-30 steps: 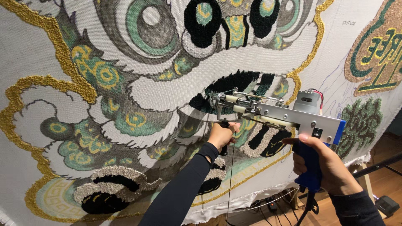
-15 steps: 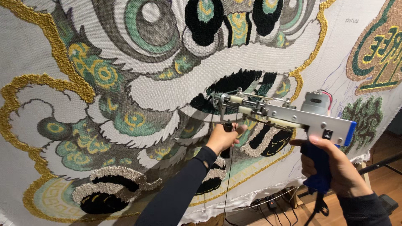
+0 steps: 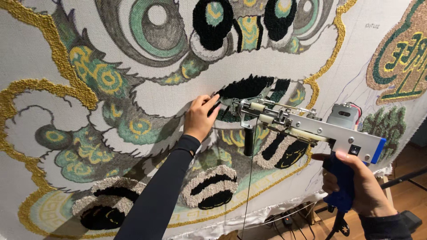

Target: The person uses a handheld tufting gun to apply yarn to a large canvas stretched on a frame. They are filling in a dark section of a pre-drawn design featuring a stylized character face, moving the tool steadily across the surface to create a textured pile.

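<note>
A large white cloth [image 3: 40,53] hangs upright before me, tufted with a creature's face in green, gold, black and grey yarn. My right hand [image 3: 356,186] grips the blue handle of a silver tufting gun [image 3: 307,126], whose tip sits by a black tufted patch [image 3: 249,86]. My left hand [image 3: 200,118], in a black sleeve, rests against the cloth just left of the gun's tip, fingers touching the black patch. A dark yarn strand [image 3: 250,178] hangs down from the gun.
A second tufted motif in green and gold [image 3: 400,49] fills the cloth's upper right. Below the cloth's lower edge lie cables and a power strip [image 3: 289,220] on a wooden floor [image 3: 404,195]. A black stand leg [image 3: 402,178] crosses at right.
My left hand has let go of the gun's front handle and moved up-left onto the cloth beside the tip. The view has shifted closer; the gun stays pointed at the black patch.
</note>
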